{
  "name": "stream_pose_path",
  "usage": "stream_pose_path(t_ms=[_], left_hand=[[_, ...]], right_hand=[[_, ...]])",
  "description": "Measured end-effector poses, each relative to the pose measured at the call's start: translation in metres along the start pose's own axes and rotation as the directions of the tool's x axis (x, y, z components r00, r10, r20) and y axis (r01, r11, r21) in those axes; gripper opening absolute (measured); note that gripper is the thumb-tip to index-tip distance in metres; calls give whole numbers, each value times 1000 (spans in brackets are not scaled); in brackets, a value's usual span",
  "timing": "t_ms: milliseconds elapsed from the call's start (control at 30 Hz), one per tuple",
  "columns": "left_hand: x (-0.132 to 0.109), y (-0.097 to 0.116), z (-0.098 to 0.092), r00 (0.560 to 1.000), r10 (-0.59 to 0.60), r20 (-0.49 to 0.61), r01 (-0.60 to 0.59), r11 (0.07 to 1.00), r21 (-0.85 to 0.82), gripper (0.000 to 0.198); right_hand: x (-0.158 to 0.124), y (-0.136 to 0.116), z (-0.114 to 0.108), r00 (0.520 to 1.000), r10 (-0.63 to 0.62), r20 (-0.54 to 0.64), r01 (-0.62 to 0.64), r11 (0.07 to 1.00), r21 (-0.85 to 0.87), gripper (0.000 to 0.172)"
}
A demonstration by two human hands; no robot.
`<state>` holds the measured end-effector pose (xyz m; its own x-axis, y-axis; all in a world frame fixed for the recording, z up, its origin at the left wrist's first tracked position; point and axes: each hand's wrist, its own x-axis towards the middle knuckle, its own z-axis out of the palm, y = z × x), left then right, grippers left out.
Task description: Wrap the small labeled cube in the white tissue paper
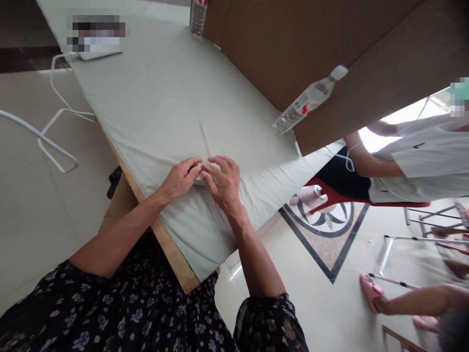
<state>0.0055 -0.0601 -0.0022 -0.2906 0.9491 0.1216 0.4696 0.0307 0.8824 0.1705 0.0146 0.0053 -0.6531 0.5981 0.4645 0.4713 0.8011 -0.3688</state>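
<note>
Near the front corner of the cloth-covered table point(161, 93), my two hands meet over a small pale, shiny thing point(200, 181), mostly hidden by fingers, so its kind does not show. My left hand point(179, 180) closes on it from the left, thumb and fingertips drawn together. From the right, my right hand point(224, 183) bends over it, thumb and forefinger at the thing and the other fingers curled. Both wrists rest low over the pale green cloth.
A clear water bottle point(309, 102) stands beside a brown cardboard partition point(264, 54); another bottle point(198, 19) is at its far end. A white device point(98, 51) with a cable sits at the left edge. A person in a white shirt point(436, 151) sits at right.
</note>
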Motion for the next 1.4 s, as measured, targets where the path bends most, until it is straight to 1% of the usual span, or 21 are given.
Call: stream_pose_path(t_ms=[67,100,167,233,333,400,500,567,667,733,833,900,967,1067,1133,1200,1267,1333,1400], left_hand=[[-1,-2,4,998,33,-51,-30,998,63,49],[-1,-3,5,997,50,-65,-44,995,94,48],[0,-6,7,994,70,-79,-59,988,140,48],[3,-8,7,994,67,-90,-53,987,154,47],[5,-7,5,994,36,-104,-23,991,128,42],[4,-5,2,996,1,-93,6,997,82,41],[-1,-4,-3,994,-59,-90,56,998,-36,47],[-5,-5,-7,990,-97,-104,83,988,-126,54],[-9,-8,-13,987,-117,-106,95,976,-196,62],[-10,-10,-18,993,-83,-89,66,982,-174,65],[-12,-12,-23,999,-11,-53,5,994,-109,70],[-12,-11,-25,1000,17,-25,-19,997,-70,74],[-11,-10,-26,999,31,11,-30,999,-39,80],[-5,-8,-27,995,56,81,-55,998,-10,87],[0,-7,-27,990,70,126,-70,998,-6,90],[3,-5,-27,984,66,167,-65,998,-12,91],[4,-2,-25,980,51,191,-48,999,-19,89],[5,3,-24,979,48,200,-45,999,-18,86],[7,9,-21,977,76,199,-77,997,-2,84]], right_hand=[[-13,-5,-1,996,-85,32,89,986,-139,32],[-19,-6,0,994,-103,38,108,977,-181,37],[-27,-8,6,994,-102,35,107,967,-229,39],[-29,-6,13,996,-82,19,85,969,-232,38],[-28,-1,19,997,-76,-23,72,988,-139,34],[-30,4,17,995,-49,-84,46,998,-36,30],[-38,11,11,978,50,-202,-23,991,132,32],[-42,16,7,964,142,-223,-87,967,241,33],[-45,23,6,949,266,-173,-189,912,365,37],[-45,25,8,937,318,-146,-237,883,406,41],[-45,25,9,934,343,-101,-268,860,435,50],[-45,25,9,940,336,-55,-279,852,444,60],[-43,27,9,949,314,9,-284,848,447,74],[-29,34,9,965,230,124,-261,846,465,97],[-17,40,10,969,160,186,-232,846,480,106],[-7,42,11,968,107,227,-210,842,497,105],[-3,42,11,966,101,238,-213,835,507,93],[-5,39,10,970,131,203,-218,835,506,77],[-10,37,7,981,149,126,-192,846,497,69]])
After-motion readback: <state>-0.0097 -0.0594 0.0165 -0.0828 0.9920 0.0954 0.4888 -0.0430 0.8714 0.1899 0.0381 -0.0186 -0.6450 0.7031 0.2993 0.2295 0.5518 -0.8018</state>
